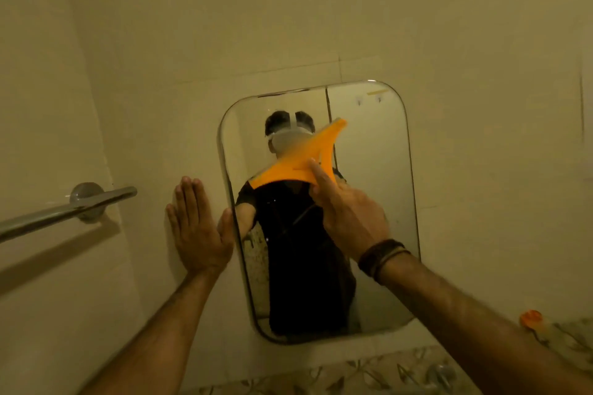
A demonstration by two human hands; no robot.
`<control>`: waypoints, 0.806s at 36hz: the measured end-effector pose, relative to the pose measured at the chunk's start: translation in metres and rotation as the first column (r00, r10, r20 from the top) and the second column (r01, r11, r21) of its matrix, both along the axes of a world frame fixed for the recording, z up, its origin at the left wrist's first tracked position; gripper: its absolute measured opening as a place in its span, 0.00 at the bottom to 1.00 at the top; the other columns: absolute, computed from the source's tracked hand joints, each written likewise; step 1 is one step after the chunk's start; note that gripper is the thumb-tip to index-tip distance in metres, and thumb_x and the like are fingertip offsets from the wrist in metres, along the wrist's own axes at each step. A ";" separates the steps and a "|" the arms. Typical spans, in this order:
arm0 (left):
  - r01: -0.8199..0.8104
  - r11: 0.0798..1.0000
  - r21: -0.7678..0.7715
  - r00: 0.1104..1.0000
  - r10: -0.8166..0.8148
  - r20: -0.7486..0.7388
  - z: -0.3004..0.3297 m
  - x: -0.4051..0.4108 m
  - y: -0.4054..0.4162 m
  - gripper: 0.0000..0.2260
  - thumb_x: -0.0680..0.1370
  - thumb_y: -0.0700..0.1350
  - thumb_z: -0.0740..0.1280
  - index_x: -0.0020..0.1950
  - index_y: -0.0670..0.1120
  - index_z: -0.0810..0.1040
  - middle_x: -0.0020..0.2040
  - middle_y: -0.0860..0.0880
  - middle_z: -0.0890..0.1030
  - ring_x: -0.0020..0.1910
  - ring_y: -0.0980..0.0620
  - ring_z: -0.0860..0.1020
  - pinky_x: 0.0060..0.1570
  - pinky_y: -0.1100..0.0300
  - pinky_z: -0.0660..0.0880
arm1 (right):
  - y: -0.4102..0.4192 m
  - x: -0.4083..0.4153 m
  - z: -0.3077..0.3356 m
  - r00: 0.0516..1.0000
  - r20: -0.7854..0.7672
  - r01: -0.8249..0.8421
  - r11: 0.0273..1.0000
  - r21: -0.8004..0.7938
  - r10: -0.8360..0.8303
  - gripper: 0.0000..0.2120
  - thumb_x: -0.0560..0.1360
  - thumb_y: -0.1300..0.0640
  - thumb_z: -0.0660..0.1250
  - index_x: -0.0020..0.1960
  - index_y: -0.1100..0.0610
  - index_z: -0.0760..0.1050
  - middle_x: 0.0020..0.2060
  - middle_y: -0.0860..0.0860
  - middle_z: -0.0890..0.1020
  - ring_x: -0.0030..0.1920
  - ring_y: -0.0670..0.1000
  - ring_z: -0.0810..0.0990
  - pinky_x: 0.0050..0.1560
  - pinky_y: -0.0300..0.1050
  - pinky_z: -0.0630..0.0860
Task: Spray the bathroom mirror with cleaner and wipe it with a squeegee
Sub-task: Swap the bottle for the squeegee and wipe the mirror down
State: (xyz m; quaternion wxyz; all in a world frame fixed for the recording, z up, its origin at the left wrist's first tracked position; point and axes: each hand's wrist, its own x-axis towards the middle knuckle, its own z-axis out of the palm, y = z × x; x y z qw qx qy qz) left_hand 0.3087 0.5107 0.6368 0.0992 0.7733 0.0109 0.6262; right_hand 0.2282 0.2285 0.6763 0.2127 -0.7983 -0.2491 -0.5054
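A: Nearest, the right hand [348, 215], dark bands at its wrist, grips the orange plastic squeegee [300, 160] against the round-cornered wall mirror [378, 170], blade slanted across the upper half.

B: The left hand [197, 228]?

A: Flat, fingers straight, pressed on the cream tiled wall [192, 42] beside the mirror's left edge.
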 end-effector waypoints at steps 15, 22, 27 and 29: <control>-0.029 0.999 0.016 0.999 0.029 0.015 0.000 0.004 0.000 0.34 0.84 0.59 0.49 0.84 0.41 0.49 0.85 0.40 0.51 0.84 0.42 0.50 0.82 0.41 0.48 | -0.018 0.004 -0.102 0.984 -0.173 0.045 0.999 -0.007 -0.046 0.38 0.76 0.62 0.66 0.79 0.47 0.51 0.35 0.48 0.77 0.25 0.41 0.66 0.25 0.32 0.69; -0.029 0.999 0.015 0.999 0.029 0.022 0.000 0.005 0.000 0.34 0.84 0.60 0.48 0.84 0.41 0.49 0.85 0.40 0.52 0.84 0.42 0.50 0.82 0.41 0.48 | -0.026 -0.029 -0.194 0.888 -0.437 0.130 0.989 -0.068 -0.147 0.48 0.69 0.64 0.73 0.79 0.45 0.51 0.34 0.47 0.80 0.22 0.44 0.68 0.22 0.27 0.47; -0.028 0.999 0.017 0.999 0.028 0.024 0.000 0.002 -0.001 0.34 0.84 0.59 0.49 0.84 0.41 0.48 0.85 0.41 0.51 0.84 0.43 0.50 0.82 0.42 0.47 | -0.024 -0.038 -0.193 0.865 -0.428 0.222 0.964 -0.145 -0.264 0.47 0.63 0.64 0.78 0.77 0.52 0.61 0.27 0.45 0.75 0.21 0.41 0.48 0.20 0.33 0.41; -0.024 1.000 0.016 1.000 0.024 0.018 0.000 0.002 -0.001 0.34 0.84 0.59 0.49 0.84 0.41 0.48 0.85 0.41 0.51 0.84 0.43 0.49 0.82 0.42 0.47 | -0.023 -0.043 -0.186 0.873 -0.420 0.210 0.969 -0.133 -0.247 0.44 0.64 0.63 0.78 0.76 0.54 0.63 0.27 0.45 0.74 0.21 0.41 0.48 0.18 0.34 0.43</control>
